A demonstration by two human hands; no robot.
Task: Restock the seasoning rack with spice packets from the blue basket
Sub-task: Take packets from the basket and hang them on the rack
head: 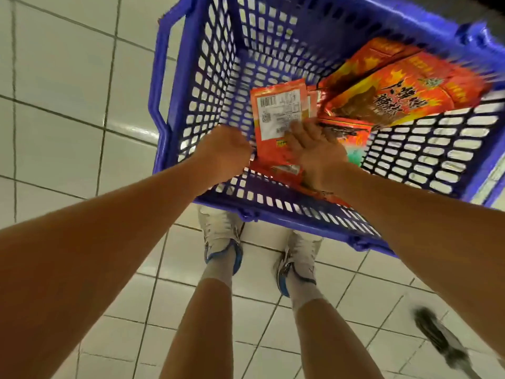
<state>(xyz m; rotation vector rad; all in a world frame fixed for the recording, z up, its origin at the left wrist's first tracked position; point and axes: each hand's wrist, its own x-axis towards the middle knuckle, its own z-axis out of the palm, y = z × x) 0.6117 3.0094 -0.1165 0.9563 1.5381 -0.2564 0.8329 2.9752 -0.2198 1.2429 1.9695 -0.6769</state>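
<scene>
The blue basket (202, 86) stands on the tiled floor in front of my feet. Both my hands are inside it. My left hand (224, 151) is curled round the left edge of a small stack of red spice packets (278, 113), whose white barcode label faces up. My right hand (314, 151) holds the same stack from the right, fingers on the label. Larger orange-red packets (404, 97) with black characters lie against the basket's right wall. The seasoning rack is out of view.
White floor tiles (68, 119) surround the basket. My two feet in white shoes (224, 242) stand just behind its near rim. A blurred dark object (440, 337) lies on the floor at the lower right.
</scene>
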